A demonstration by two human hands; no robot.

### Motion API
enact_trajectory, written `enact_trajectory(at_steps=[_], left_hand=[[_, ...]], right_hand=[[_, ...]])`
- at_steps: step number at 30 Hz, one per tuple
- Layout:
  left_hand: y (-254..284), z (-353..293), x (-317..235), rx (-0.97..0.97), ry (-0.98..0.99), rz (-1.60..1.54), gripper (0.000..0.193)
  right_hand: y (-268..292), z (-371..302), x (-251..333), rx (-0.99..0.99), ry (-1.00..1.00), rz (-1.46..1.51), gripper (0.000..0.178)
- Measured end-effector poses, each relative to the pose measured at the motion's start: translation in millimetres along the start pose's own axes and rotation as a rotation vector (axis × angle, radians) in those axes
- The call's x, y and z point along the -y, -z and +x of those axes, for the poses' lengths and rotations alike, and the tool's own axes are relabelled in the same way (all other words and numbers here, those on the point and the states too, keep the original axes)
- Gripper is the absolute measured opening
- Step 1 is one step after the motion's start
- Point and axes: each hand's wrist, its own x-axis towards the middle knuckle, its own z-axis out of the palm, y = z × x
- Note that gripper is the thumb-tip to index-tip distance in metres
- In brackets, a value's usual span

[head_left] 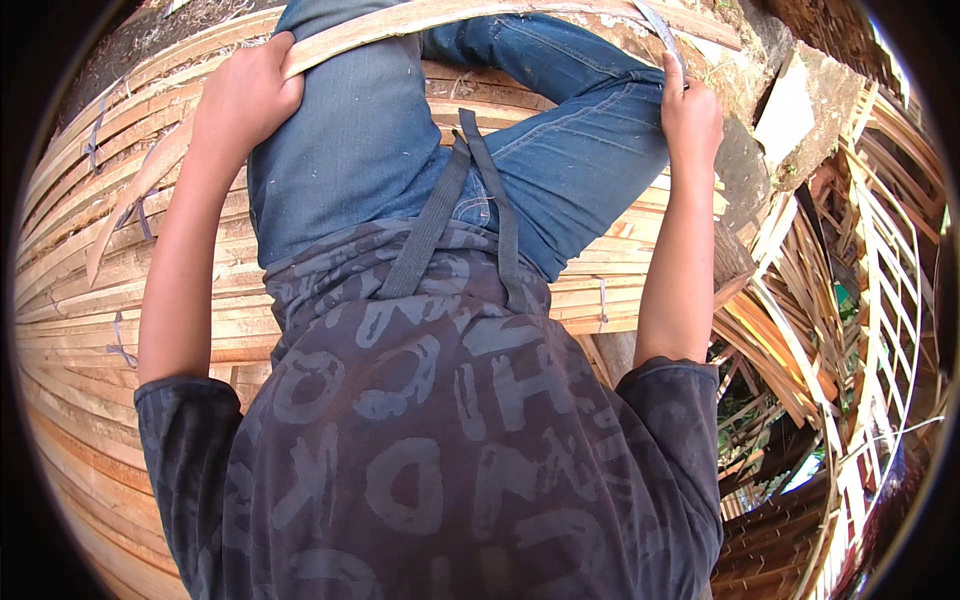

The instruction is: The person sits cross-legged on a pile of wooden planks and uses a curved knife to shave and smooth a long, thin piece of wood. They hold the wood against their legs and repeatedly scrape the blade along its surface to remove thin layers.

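My left hand [250, 95] is closed around a long pale bamboo strip [400, 20], beside my left thigh. From that hand the strip runs across above my legs to the upper right, and its other end hangs down past my left forearm. At the upper right, near my right knee, my right hand [692, 120] is closed on a knife, whose handle is mostly hidden in the fist. The knife's narrow metal blade [658, 28] points up and left, reaching the strip at the top of the view. I cannot tell whether the blade touches it.
Stacked bamboo slats [90, 340], tied in bundles with thin string, lie under and left of me. A stone block [825, 110] stands at the upper right. Below it are loose split pieces [770, 350] and a curved lattice of pale strips [885, 330].
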Motion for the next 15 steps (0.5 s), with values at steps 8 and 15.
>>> enact_trajectory(at_steps=[8, 15], left_hand=[[-5, -1, 5, -0.053, 0.008, -0.078, 0.026], [-7, 6, 6, -0.008, -0.013, -0.039, 0.026]], right_hand=[[9, -37, 62, 0.005, 0.181, 0.059, 0.066], [1, 7, 5, -0.02, 0.036, -0.03, 0.067]])
